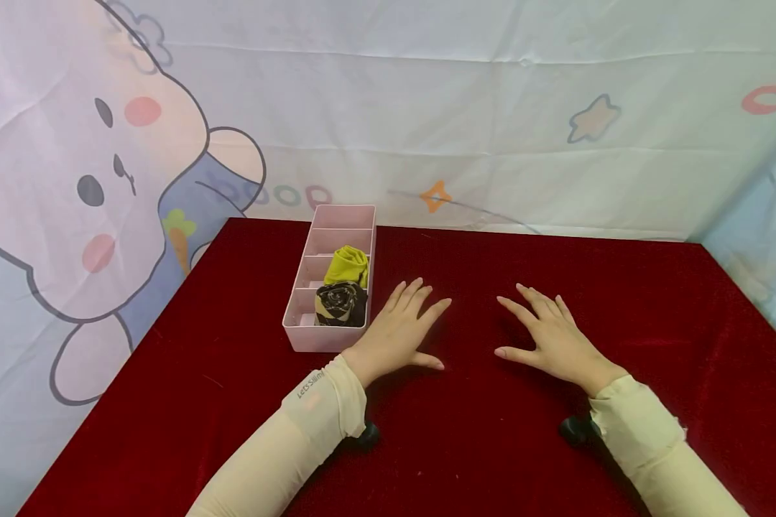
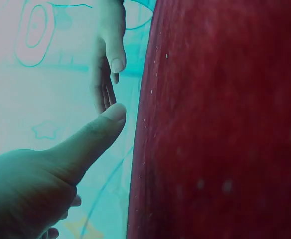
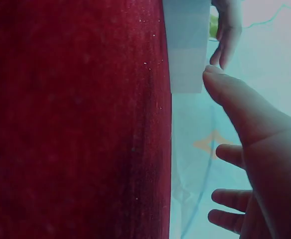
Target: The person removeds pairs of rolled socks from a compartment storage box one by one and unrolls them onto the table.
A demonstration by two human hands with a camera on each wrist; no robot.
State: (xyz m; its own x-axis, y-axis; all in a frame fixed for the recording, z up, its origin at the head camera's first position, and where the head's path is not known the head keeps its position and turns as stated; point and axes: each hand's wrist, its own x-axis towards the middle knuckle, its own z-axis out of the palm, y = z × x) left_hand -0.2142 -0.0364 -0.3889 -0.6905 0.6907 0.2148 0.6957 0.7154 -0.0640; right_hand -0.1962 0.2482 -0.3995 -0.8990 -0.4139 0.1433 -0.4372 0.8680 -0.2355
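From the right wrist: splayed right hand (image 3: 270,144) near red cloth (image 3: 71,119); at top, left hand (image 3: 230,27) near a pale box (image 3: 188,55) and a yellow-green patch (image 3: 213,25), perhaps fabric; behind, pale backdrop (image 3: 186,164) with orange motif (image 3: 205,144).

Room to pass lies over the red worktop (image 1: 472,266) between the left hand (image 1: 397,334) and right hand (image 1: 556,345); the pink divided box (image 1: 326,339) obstructs low leftward travel, the printed backdrop (image 1: 388,108) the far side.

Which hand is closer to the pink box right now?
Left. The left hand is just to the right of the pink box, by its near end; the right hand is farther right, across a stretch of red cloth.
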